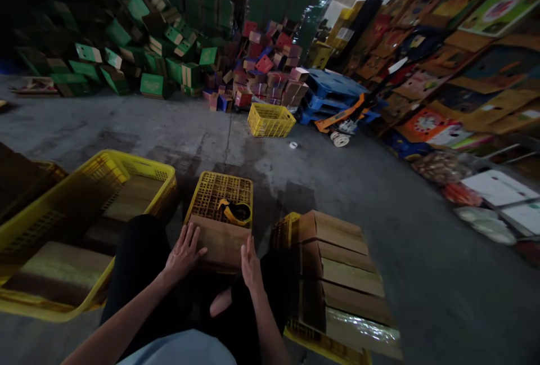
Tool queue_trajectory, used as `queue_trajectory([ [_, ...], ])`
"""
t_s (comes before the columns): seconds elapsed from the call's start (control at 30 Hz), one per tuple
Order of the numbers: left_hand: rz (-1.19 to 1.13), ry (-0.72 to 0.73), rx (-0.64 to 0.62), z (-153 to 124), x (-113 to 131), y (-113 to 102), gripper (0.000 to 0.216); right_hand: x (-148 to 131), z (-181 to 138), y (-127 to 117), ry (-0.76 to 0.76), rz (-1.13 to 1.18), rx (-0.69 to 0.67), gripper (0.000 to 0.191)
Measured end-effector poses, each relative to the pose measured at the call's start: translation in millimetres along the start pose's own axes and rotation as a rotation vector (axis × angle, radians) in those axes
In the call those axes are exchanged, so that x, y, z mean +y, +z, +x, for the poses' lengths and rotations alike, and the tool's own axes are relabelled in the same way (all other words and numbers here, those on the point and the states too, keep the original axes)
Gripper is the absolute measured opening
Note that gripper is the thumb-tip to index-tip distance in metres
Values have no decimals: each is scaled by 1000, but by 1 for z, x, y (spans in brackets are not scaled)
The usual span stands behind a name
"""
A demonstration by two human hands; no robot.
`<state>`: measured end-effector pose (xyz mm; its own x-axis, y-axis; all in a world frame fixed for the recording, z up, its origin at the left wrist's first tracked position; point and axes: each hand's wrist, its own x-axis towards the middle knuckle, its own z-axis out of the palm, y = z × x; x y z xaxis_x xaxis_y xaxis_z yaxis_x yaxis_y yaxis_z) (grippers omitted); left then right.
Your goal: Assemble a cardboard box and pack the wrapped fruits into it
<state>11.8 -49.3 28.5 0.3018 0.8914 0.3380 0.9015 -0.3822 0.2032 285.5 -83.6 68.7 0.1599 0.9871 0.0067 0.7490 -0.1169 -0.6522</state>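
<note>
Directly ahead: a brown cardboard box (219,241) was set on the near end of an upturned yellow crate (219,192), just past the knees, so that it was raised off the floor and kept within easy reach.
Left hand (182,252): laid open on the box's left top edge, fingers spread and flat, nothing gripped; the box appeared to be steadied from that side.
Right hand (251,266): held open and edge-on against the box's right side, fingers straight and together; with the left, the box was bracketed between two palms rather than clutched.
Crate top: turned bottom-up, its grid seemingly used as a low bench. A dark roll with a yellow band (238,212) was left on it just beyond the box, apart from both hands; what kind of roll it was could not be told in the dimness.
Left side: a large yellow basket (105,157) was stood beside the left leg, with flat brown cardboard (59,269) laid inside, low enough to be reached into.
Right side: folded cartons (341,258) were stacked flat in layers on another yellow crate (320,343), close by the right knee; the lowest layer was wrapped in shiny film.
Beyond: a further yellow crate (270,119), blue pallets (333,86) and heaps of green cartons (126,33) were left well apart, across the concrete floor (422,275).
</note>
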Motion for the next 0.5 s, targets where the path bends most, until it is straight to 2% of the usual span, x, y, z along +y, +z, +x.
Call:
queue_trajectory([
  [0.27,31,-73,13,1,9,1,80,0,-48,9,26,18,53,66],
  [0.5,20,-90,27,-2,6,0,82,0,-63,-2,1,-37,19,66],
])
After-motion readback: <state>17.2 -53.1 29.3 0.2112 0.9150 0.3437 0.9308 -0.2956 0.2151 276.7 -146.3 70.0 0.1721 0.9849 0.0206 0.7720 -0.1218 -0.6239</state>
